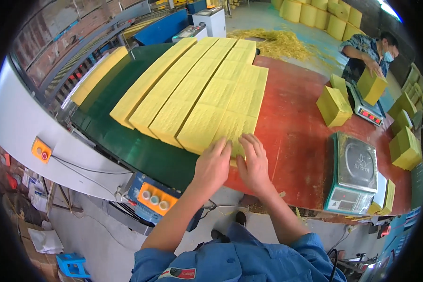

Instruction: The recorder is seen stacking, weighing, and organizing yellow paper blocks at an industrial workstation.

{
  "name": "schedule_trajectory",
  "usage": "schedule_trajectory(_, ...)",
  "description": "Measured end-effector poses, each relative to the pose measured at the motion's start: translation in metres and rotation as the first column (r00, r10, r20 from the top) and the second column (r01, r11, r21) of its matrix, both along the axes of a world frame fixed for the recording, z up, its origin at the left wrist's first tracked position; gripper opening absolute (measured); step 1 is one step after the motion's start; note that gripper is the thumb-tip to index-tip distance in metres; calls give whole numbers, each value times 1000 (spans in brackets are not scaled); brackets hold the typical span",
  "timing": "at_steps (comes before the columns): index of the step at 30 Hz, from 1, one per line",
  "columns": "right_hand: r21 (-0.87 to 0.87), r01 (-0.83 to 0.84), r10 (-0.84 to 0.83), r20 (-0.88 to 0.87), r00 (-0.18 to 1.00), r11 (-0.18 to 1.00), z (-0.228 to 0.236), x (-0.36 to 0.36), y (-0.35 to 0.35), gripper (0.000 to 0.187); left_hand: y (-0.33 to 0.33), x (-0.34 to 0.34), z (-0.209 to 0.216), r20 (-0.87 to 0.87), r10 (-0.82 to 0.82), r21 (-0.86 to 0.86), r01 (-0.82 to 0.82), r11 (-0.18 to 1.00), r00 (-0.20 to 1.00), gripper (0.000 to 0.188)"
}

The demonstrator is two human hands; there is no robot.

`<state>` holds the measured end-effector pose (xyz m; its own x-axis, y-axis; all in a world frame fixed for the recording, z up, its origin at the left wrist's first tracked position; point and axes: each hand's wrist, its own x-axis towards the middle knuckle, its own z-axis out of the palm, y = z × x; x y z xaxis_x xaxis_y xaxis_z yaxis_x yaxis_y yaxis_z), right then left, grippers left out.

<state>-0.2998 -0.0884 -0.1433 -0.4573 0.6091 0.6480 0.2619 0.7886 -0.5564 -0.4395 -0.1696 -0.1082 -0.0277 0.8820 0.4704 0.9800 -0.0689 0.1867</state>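
Long rows of yellow paper blocks (174,89) lie side by side, reaching from the green conveyor belt (145,152) toward the red tabletop (291,113). Both of my hands rest on the near end of the rightmost row (242,105). My left hand (214,162) has its fingers stretched out over the end's left part. At the right corner, my right hand (254,162) lays its fingers on top, thumb apart from them. The palms partly hide the end face, and neither hand is lifting anything.
A separate yellow row (100,75) lies by the belt's far left edge. A scale (356,162) stands on the table at right. Beyond it, a masked co-worker (366,58) holds a yellow block (371,87) on another scale (369,110). A button box (156,198) sits near my left forearm.
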Motion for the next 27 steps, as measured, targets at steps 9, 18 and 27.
schedule_trajectory(9,27,31,-37,253,967,999,-41,-15,93,48,78,1,-58,-55,72,-106,-77,991,996,50)
schedule_trajectory(18,-32,71,-58,297,953,997,-20,41,51,49,37,50,-43,-29,31,-162,-35,986,999,51)
schedule_trajectory(27,-436,210,-293,-132,947,875,-38,157,-93,37,-44,116,-41,65,-247,-131,254,958,967,53)
